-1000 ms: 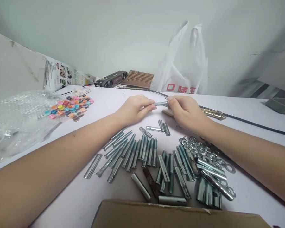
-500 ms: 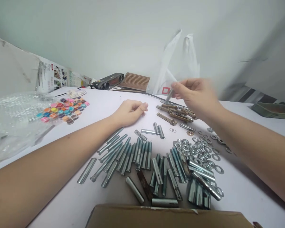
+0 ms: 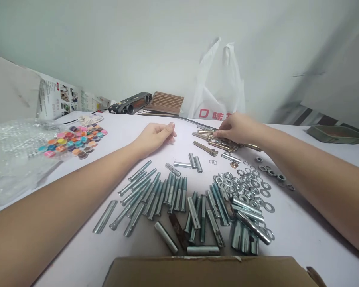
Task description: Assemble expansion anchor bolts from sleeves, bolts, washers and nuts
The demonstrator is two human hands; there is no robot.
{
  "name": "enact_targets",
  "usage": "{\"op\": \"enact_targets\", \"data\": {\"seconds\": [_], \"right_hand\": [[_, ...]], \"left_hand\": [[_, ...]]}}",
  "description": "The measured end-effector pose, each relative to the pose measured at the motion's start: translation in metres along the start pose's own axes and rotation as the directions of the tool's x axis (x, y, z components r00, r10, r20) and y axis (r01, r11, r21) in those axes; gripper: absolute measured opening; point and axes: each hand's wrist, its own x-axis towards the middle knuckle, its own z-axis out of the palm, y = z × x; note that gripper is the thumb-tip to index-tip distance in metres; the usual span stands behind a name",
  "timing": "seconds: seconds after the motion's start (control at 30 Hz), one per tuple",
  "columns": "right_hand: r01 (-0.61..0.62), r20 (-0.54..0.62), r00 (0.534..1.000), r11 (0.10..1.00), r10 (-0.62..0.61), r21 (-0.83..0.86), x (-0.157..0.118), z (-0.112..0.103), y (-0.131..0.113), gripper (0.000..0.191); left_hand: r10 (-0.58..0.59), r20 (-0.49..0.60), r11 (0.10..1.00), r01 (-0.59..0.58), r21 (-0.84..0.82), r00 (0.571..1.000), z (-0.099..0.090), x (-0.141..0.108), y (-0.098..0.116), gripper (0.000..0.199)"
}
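My right hand [image 3: 237,129] is down at a pile of brass-coloured expansion bolts [image 3: 221,146] at the back right, fingertips pinched together among them. What lies between those fingertips is hidden. One brass-coloured bolt [image 3: 203,148] lies just in front of the pile. My left hand [image 3: 154,137] rests on its side on the white table, fingers loosely curled, with nothing visible in it. Nearer me lie several bluish cone-ended bolts [image 3: 151,193], slotted silver sleeves [image 3: 166,238] and a heap of washers [image 3: 245,185]. Several short sleeves [image 3: 182,164] sit between the hands.
A cardboard box [image 3: 197,273] stands at the near edge. Clear plastic wrapping [image 3: 14,147] and colourful discs [image 3: 74,139] lie left. At the back are a white plastic bag [image 3: 217,99], a black device [image 3: 130,103] and a slatted brown mat [image 3: 164,102]. A green tray [image 3: 336,134] is far right.
My right hand has come down onto the pile; earlier it was raised above it, pinching a metal piece. My left hand stays on the table. The view has shifted slightly.
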Motion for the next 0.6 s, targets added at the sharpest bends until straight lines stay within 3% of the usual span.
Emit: {"op": "enact_targets", "data": {"seconds": [0.13, 0.23, 0.4, 0.6], "right_hand": [[0.027, -0.083, 0.996, 1.0, -0.025, 0.015, -0.014, -0.015, -0.012, 0.029], [0.101, -0.108, 0.989, 0.995, -0.099, 0.02, -0.029, -0.024, -0.027, 0.039], [0.202, 0.12, 0.972, 0.979, -0.203, 0.026, -0.043, -0.025, -0.047, 0.052], [0.208, 0.307, 0.938, 0.969, -0.158, -0.136, -0.036, -0.019, -0.028, 0.034]], "left_hand": [[-0.008, 0.007, 0.999, 0.008, -0.037, 1.0, -0.001, 0.003, -0.003, 0.064], [-0.013, 0.021, 0.998, 0.014, -0.067, 1.0, -0.002, 0.004, -0.004, 0.062], [0.001, 0.059, 0.997, 0.003, -0.075, 0.998, -0.004, 0.004, -0.004, 0.051], [-0.036, 0.099, 0.998, 0.041, -0.05, 0.994, -0.004, 0.002, 0.002, 0.028]]}}
